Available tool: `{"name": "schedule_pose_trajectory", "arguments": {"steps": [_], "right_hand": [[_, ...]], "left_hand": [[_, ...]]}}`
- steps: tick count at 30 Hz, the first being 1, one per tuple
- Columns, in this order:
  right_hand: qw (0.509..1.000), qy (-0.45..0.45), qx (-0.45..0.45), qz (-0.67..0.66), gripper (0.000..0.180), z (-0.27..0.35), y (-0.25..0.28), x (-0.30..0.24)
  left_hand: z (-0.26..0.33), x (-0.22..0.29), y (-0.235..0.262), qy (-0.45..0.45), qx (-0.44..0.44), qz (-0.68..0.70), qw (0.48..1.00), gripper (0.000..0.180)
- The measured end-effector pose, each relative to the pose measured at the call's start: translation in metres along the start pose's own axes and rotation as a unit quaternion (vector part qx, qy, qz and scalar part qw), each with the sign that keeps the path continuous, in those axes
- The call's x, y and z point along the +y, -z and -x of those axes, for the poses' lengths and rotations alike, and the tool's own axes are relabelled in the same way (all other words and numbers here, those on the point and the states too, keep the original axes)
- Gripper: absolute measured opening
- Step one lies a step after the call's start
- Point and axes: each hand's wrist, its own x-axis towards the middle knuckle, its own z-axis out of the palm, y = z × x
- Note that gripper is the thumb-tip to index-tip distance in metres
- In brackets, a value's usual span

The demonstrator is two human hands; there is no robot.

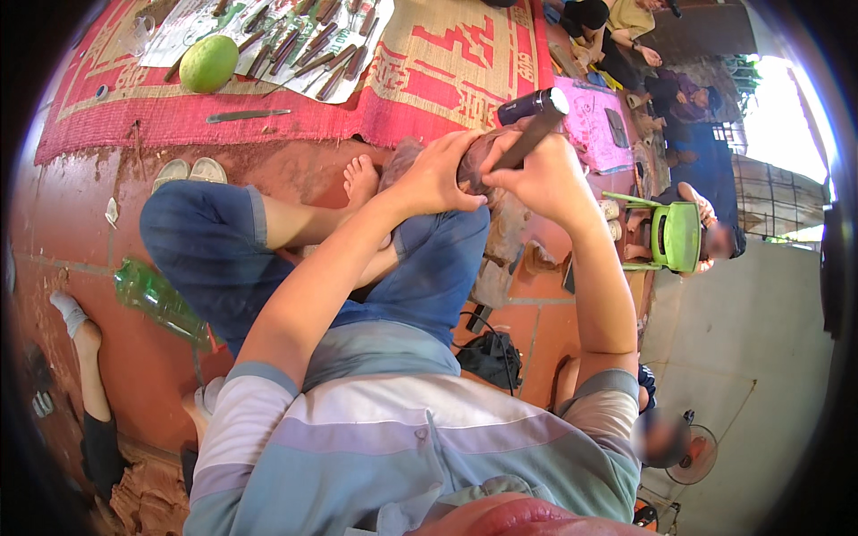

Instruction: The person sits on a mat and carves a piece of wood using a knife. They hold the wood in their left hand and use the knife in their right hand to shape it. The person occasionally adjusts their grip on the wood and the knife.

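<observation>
My right hand (pixel 545 183) is closed round the dark brown handle (pixel 534 136) of a hand tool, held slanting. Its working end is hidden behind the fingers. A dark brown piece (pixel 474 163), which looks like carved wood, sits between my hands above my folded legs. My left hand (pixel 436 177) curves round its near left side, thumb toward my right hand. A brownish cloth or pad (pixel 511 219) lies beneath. Just beyond my right hand is a dark cylinder (pixel 525 106) with a pale end.
Several chisel-like tools (pixel 286 49) and a green round fruit (pixel 209 64) lie on printed sheets over a red patterned mat (pixel 438 62). A thin blade (pixel 248 115) is nearer. A green bottle (pixel 161 299) lies left; a green chair (pixel 675 236) and other people are right.
</observation>
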Motion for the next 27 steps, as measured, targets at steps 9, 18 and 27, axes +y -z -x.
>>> {"name": "schedule_pose_trajectory", "arguments": {"steps": [9, 18, 27], "right_hand": [[0.951, 0.205, 0.086, 0.214, 0.01, 0.002, -0.01, 0.021], [0.964, 0.159, 0.083, 0.197, 0.013, 0.007, -0.014, 0.011], [0.958, 0.149, 0.089, 0.227, 0.013, 0.006, -0.013, 0.011]], "left_hand": [[0.0, -0.001, -0.001, -0.012, 0.007, -0.011, 1.0, 0.095], [0.0, -0.001, -0.002, -0.003, 0.008, -0.023, 1.0, 0.095], [0.001, -0.002, -0.008, -0.027, 0.038, -0.018, 0.999, 0.095]]}}
